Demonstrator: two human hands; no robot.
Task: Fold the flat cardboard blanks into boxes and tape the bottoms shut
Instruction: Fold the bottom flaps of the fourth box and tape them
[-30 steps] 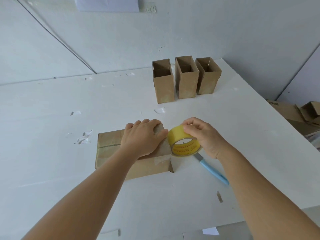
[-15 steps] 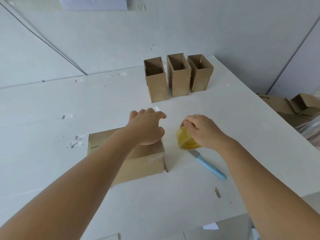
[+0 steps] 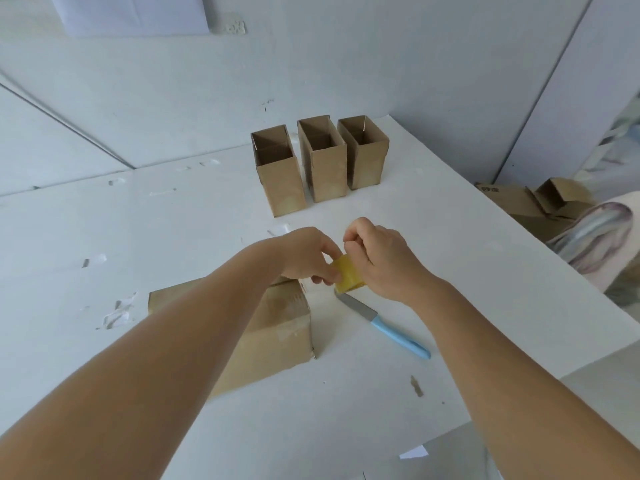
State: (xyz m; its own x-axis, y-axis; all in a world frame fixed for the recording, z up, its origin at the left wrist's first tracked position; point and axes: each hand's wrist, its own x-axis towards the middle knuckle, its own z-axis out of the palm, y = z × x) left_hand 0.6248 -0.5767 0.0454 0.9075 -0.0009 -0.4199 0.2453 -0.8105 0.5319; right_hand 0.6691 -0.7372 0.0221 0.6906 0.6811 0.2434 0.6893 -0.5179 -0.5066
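A small scrap of paper (image 3: 414,452) lies at the near edge of a white table (image 3: 398,403). Beyond it, a cardboard box (image 3: 277,332) rests on its side, partly hidden by the left forearm, with clear tape over its closed end. Just to its right lies a knife (image 3: 384,323) with a light blue handle, its blade tip under a yellow tape roll (image 3: 347,280). Above the box's far corner, the right hand (image 3: 384,261) holds the roll with fingers curled round it, while the left hand (image 3: 304,256) pinches the roll's near edge with its fingertips. Farther back, 3 open boxes (image 3: 320,161) stand upright in a row, close together. Off the table's right side, more cardboard (image 3: 530,202) is piled low against the wall.
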